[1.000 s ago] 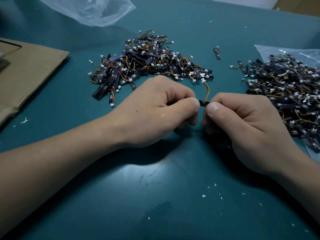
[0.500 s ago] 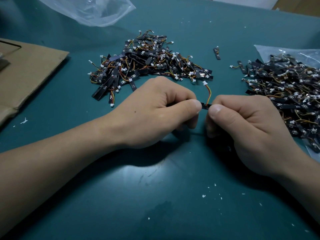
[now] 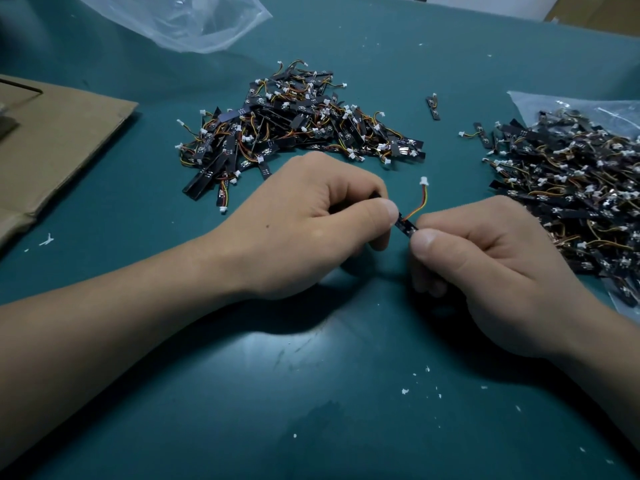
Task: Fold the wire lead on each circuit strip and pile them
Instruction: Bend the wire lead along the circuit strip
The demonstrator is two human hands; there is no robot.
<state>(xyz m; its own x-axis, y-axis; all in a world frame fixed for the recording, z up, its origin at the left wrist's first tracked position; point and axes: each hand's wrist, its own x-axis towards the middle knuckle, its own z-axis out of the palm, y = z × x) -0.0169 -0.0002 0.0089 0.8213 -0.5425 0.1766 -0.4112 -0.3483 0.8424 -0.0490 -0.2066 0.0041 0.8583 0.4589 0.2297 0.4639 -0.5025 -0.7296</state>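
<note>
- I see open room on the near side: bare green table [image 3: 311,393] below both forearms, with only white flecks [image 3: 404,391] scattered on it.
- Left edge: cardboard sheet [image 3: 62,140] lying flat, well apart from the left forearm.
- Far left corner: clear plastic bag [image 3: 194,19], cut off by the top of the view.
- Straight beyond the hands: centre pile [image 3: 298,126] of strips. Its near edge sits just past the left knuckles, so there is little gap.
- Right side: second pile [image 3: 571,188], partly on another plastic bag [image 3: 554,105]. It is near the back of the right hand and runs out of view.
- Between the piles is a bare lane holding two loose strips [image 3: 433,107].
- Left hand [image 3: 304,223]: fingers curled, thumb and forefinger pinching one end of the circuit strip [image 3: 406,226].
- Right hand [image 3: 485,268]: fingers curled, thumb tip clamped on the other end.
- The strip is held between the two thumbs, in front of the centre pile. Only a short black section shows, tilted down toward the right.
- Wire lead [image 3: 417,207]: orange, yellow and red strands curving up from the strip.
- White connector [image 3: 424,181] at the tip stands free, clear of both piles. The lead is not yet folded.
</note>
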